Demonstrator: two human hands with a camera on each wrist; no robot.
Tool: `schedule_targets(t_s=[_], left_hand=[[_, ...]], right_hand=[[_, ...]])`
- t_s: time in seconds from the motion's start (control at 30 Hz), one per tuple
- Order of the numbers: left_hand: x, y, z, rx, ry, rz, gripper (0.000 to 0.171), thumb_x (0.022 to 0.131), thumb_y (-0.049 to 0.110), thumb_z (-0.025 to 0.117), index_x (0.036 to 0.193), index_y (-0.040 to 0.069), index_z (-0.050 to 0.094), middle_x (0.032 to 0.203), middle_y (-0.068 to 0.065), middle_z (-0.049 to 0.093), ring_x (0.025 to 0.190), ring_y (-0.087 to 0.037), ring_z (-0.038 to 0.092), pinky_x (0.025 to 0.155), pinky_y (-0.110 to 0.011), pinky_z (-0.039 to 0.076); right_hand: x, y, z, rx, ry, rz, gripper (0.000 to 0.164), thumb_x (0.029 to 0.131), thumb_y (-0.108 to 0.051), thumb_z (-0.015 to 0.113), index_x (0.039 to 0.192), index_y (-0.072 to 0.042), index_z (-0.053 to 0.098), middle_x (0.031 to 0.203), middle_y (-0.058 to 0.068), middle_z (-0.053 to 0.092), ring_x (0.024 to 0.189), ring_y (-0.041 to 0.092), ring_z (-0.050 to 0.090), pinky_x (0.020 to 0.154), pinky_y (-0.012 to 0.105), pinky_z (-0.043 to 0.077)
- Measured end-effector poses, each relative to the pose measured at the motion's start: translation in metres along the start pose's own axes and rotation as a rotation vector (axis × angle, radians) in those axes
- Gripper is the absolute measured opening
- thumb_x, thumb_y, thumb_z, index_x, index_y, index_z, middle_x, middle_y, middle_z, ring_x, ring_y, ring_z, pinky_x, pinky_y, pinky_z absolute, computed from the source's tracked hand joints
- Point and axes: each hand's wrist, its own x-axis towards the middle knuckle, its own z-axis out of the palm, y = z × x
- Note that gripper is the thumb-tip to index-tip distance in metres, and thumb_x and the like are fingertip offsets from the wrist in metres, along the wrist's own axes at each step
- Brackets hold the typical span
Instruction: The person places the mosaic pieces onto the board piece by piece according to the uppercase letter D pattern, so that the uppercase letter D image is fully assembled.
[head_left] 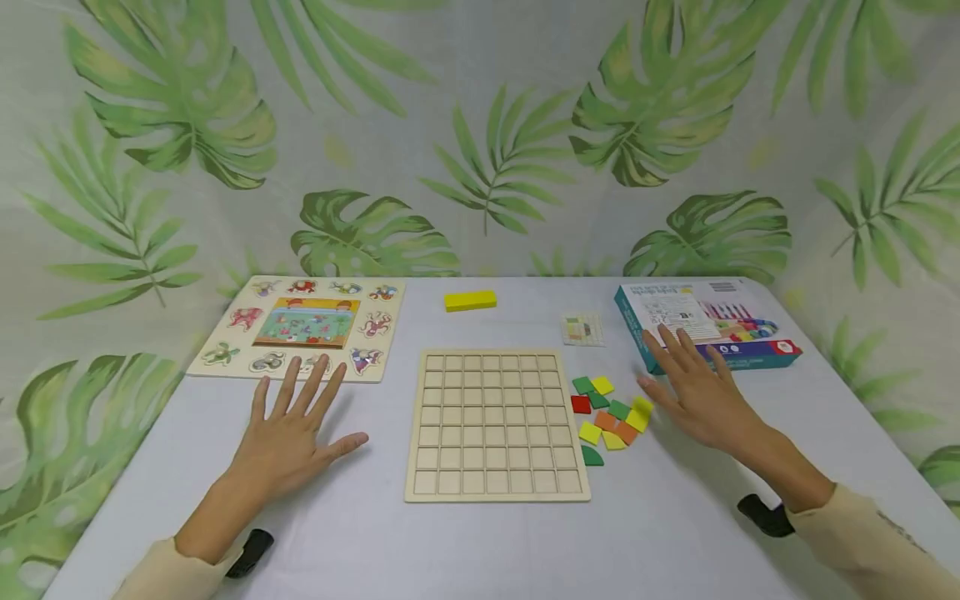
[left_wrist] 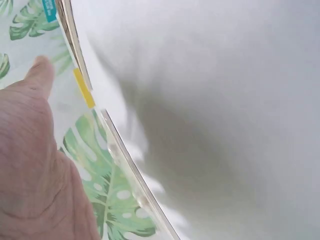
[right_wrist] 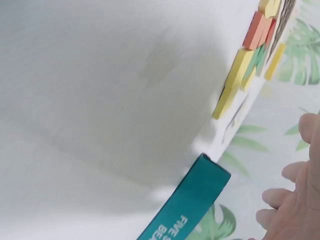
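Observation:
My left hand (head_left: 288, 446) hovers over the left side of the table with fingers spread, just in front of a wooden peg puzzle (head_left: 213, 371) with sea animals. In the left wrist view its thumb (left_wrist: 41, 72) stretches out and the palm holds nothing. My right hand (head_left: 701, 400) is spread in the air between a teal-edged toy box (head_left: 742, 360) and a loose pile of colored flat pieces (head_left: 606, 422). Red, orange, yellow and green pieces make up the pile. Between the hands lies a square wooden grid board (head_left: 497, 495), its cells bare.
A yellow bar-shaped block (head_left: 470, 301) lies behind the grid board. Right of it is a small packet (head_left: 582, 329) with a printed or colored pattern. A white cloth (head_left: 495, 550) covers the table, and a leaf-print curtain (head_left: 495, 167) hangs at its back.

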Motion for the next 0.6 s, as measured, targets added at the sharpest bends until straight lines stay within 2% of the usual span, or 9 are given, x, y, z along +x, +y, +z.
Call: schedule_targets(t_s=[0.23,0.47,0.6], left_hand=[[0.003,0.023,0.002,-0.088,-0.054,0.057,0.107,0.084,0.078,0.054,0.163,0.02,0.01,0.17,-0.012,0.007,0.155,-0.042,-0.003,0.118,-0.067,0.001],[0.01,0.045,0.008,-0.227,-0.131,0.14,0.115,0.08,0.076,0.062,0.163,0.019,0.008,0.169,-0.015,0.004,0.153,-0.047,-0.001,0.116,-0.07,0.004],[0.017,0.054,0.008,-0.304,-0.193,0.176,0.122,0.075,0.072,0.071,0.163,0.02,0.005,0.169,-0.016,0.001,0.153,-0.046,-0.004,0.116,-0.071,0.002]], right_hand=[[0.008,-0.011,0.008,0.028,-0.018,-0.022,0.074,0.104,-0.048,0.045,0.162,-0.015,0.013,0.167,0.022,0.011,0.153,0.047,0.006,0.114,0.074,0.003],[0.013,-0.016,0.015,0.096,-0.056,-0.054,0.073,0.104,-0.046,0.049,0.162,-0.016,0.017,0.166,0.022,0.014,0.152,0.049,0.007,0.115,0.073,0.007],[0.019,-0.021,0.016,0.124,-0.043,-0.08,0.072,0.103,-0.043,0.052,0.161,-0.014,0.021,0.166,0.023,0.014,0.151,0.051,0.008,0.114,0.074,0.009]])
